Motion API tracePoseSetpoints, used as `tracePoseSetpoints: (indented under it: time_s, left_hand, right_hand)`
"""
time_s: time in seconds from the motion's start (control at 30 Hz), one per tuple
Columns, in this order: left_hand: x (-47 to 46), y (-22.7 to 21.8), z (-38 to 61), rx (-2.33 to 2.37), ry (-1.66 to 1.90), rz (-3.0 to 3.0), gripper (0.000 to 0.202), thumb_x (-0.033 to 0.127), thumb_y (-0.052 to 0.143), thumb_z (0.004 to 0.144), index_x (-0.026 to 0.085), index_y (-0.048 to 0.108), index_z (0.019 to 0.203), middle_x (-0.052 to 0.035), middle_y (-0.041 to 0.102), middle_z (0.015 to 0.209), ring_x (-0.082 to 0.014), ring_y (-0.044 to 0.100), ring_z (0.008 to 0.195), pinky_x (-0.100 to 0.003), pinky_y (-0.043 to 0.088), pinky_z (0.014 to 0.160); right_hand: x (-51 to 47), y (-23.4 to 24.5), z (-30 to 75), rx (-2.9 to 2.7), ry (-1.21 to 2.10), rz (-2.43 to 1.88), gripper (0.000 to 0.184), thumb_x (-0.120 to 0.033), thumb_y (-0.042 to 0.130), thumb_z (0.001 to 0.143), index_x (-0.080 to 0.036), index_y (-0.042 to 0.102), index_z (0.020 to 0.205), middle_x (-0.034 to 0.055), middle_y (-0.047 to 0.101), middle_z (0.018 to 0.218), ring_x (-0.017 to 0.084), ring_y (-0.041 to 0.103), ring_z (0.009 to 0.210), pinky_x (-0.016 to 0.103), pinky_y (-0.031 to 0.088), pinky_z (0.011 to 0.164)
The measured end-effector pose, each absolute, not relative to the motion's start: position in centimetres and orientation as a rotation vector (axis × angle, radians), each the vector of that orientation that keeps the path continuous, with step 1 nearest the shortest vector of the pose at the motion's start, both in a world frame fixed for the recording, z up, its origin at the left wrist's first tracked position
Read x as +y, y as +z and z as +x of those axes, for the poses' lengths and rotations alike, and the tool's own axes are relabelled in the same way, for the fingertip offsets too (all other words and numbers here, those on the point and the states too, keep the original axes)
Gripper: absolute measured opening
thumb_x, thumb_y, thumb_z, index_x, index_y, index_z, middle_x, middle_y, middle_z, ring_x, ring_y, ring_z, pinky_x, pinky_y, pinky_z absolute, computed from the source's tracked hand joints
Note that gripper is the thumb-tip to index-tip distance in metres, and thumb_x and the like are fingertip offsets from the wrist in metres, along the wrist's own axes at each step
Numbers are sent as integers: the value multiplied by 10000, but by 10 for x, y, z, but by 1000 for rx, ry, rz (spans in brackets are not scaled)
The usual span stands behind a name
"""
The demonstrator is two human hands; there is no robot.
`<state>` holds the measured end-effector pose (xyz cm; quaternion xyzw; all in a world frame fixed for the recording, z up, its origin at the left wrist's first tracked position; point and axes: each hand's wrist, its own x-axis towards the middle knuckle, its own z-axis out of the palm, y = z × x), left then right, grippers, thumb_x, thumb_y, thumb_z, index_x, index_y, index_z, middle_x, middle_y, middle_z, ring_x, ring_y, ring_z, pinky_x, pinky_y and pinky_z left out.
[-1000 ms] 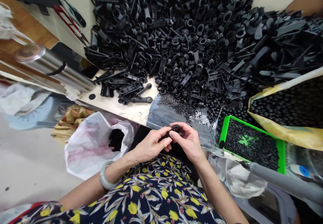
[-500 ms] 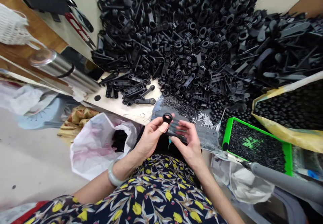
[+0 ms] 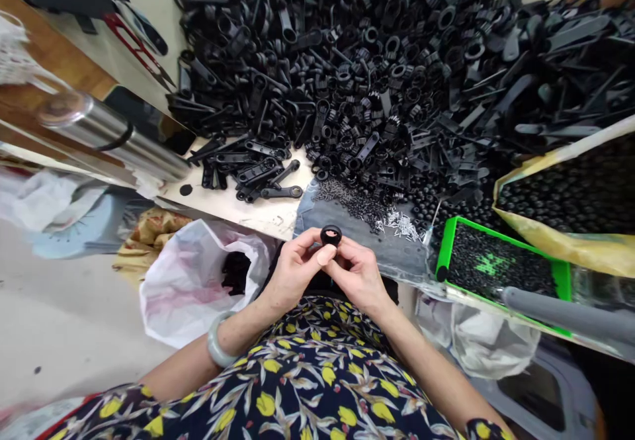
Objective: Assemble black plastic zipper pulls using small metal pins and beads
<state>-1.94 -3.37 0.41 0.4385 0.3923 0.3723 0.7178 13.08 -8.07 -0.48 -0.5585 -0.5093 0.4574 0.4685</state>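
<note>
A small black plastic ring part (image 3: pixel 331 235) sits between the fingertips of both hands, just above my lap at the table's front edge. My left hand (image 3: pixel 292 274) pinches it from the left with thumb and fingers. My right hand (image 3: pixel 358 274) presses against it from the right, fingers curled. Behind them a huge pile of black plastic parts (image 3: pixel 397 69) covers the table. A heap of tiny pins (image 3: pixel 367 212) lies on a clear sheet right beyond my fingers.
A green tray (image 3: pixel 449 248) of tiny black pieces sits to the right, a yellow bag (image 3: pixel 555 241) of black beads behind it. A white plastic bag (image 3: pixel 183 288) hangs at the left below the table. A steel flask (image 3: pixel 109 135) and red scissors (image 3: pixel 129 36) lie far left. A grey tool handle (image 3: pixel 560 311) lies at right.
My right hand, apart and open half a second ago, has closed back onto the ring part that my left hand holds. The view has shifted slightly.
</note>
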Motion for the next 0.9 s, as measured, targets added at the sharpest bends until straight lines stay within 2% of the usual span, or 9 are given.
tracePoseSetpoints:
  time_s: [0.07,0.17,0.27,0.33,0.4,0.47,0.63,0.8,0.9]
  left_hand:
    - [-30,2,-20,812,825,944,223,386,816,868,204,801,996,-71,776,1162,-244,679,1128,-334,522,1012]
    - [-19,-5,-26,667,739,938,222,423,806,869,226,815,971,-92,746,1310,-311,578,1364,-413,465,1135]
    - [-3,-15,-35,547,560,1027,234,411,811,859,231,819,1008,-108,722,1371,-344,530,1434,-468,436,1177]
    - [8,-20,-43,547,485,1071,332,381,806,857,241,791,1157,-120,711,1391,-347,591,1375,-491,460,1158]
    - [18,-23,-50,609,539,1134,455,341,804,848,248,732,1288,-122,701,1407,-331,617,1349,-482,461,1165]
    - [25,-25,-53,706,663,1252,439,335,771,879,235,709,1302,-116,719,1371,-307,634,1326,-456,461,1165]
    - [25,-25,-29,763,771,1954,165,318,648,1003,215,763,1060,-63,789,1082,-233,694,1085,-385,501,1023]
    - [24,-18,21,616,841,2358,245,264,576,1053,191,714,865,-27,763,859,-189,658,866,-357,460,857]
    - [32,-13,45,636,871,2322,266,287,599,1048,186,702,825,-9,751,798,-158,631,746,-332,448,782]
  right_hand:
    - [-87,-8,130,-1184,1181,-1330,309,-498,716,948,-198,785,977,49,667,966,125,482,696,266,406,605]
    - [-97,-16,133,-1016,1366,-1182,407,-547,706,942,-274,752,1240,61,668,1153,109,516,681,267,466,616]
    - [-103,-25,145,-909,1428,-1177,348,-516,655,989,-271,757,1214,31,687,974,98,513,612,255,467,584]
    - [-103,-29,157,-1051,1252,-1322,250,-445,706,972,-255,782,1118,23,691,918,120,571,672,264,497,636]
    - [-99,-35,170,-1296,938,-1476,186,-380,706,981,-247,789,1082,39,700,949,148,625,763,285,531,713]
    - [-93,-43,181,-1545,647,-1560,177,-330,647,1021,-237,785,1080,59,705,967,172,658,835,305,553,784]
    - [-82,-56,191,-1833,375,-1628,225,-283,549,1071,-225,749,1158,88,709,1057,194,684,963,318,580,882]
    - [-83,-35,213,-1743,434,-1614,223,-316,592,1054,-247,728,1217,74,698,1173,174,696,1011,294,578,894]
    - [-81,-24,240,-1492,258,-1855,229,-314,556,1063,-243,737,1186,54,721,1069,167,690,875,300,555,832]
